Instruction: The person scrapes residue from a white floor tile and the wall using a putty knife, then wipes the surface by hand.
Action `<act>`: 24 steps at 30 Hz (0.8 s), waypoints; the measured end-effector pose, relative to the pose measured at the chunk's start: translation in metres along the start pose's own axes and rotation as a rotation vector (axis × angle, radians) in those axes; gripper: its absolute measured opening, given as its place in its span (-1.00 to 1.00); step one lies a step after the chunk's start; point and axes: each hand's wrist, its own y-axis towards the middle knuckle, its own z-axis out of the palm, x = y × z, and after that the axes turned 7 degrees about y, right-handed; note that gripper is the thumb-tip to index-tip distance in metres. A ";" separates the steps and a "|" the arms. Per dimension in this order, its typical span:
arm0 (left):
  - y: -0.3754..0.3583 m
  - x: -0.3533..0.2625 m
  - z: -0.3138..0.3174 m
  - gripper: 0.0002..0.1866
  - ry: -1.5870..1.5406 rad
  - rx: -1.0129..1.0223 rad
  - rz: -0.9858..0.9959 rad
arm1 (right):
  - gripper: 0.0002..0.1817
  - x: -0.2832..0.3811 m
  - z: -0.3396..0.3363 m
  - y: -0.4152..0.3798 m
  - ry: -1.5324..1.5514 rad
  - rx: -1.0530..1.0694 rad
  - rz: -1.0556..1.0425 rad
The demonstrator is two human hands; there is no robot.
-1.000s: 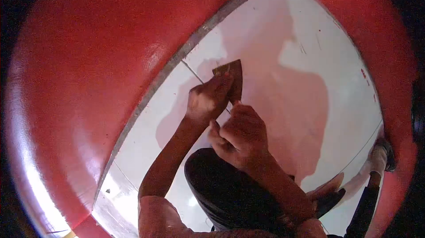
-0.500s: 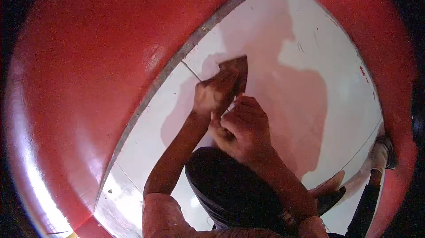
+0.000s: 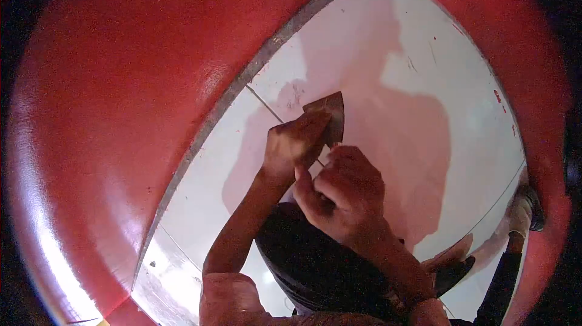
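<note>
A flat metal scraper blade (image 3: 330, 114) lies against the white tiled floor (image 3: 412, 53), just right of a grout line. My left hand (image 3: 294, 141) presses its fingers down on the back of the blade. My right hand (image 3: 345, 192) is closed around the scraper's handle just behind, the handle itself hidden inside the fist. A faint patch of scratched marks (image 3: 296, 91) shows on the tile left of the blade's edge.
A glossy red wall (image 3: 121, 114) curves along the left, with a grey strip (image 3: 242, 77) where it meets the floor. My dark-trousered knee (image 3: 309, 259) is below the hands. A foot in a sandal (image 3: 451, 262) and another person's leg (image 3: 515, 229) stand at lower right.
Both hands and the scraper have slid a little to the right and down along the tile; the blade now sits lower than a second ago.
</note>
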 end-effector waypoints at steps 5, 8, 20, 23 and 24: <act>0.003 -0.005 -0.010 -0.64 -0.170 -0.056 -0.070 | -0.60 -0.001 0.010 0.007 0.001 0.112 -0.007; -0.003 -0.002 -0.005 -0.61 -0.202 -0.119 -0.085 | -0.61 -0.007 0.021 0.005 -0.039 0.108 -0.034; 0.010 -0.001 0.009 -0.58 -0.087 -0.128 -0.151 | -0.78 -0.036 0.005 -0.040 0.167 -0.209 0.388; 0.001 -0.011 0.010 -0.57 0.026 -0.021 -0.064 | -0.62 -0.033 -0.015 -0.059 0.603 -0.169 0.961; -0.001 -0.017 0.005 -0.56 0.053 0.033 -0.031 | -0.59 -0.031 -0.023 -0.057 0.528 -0.027 0.932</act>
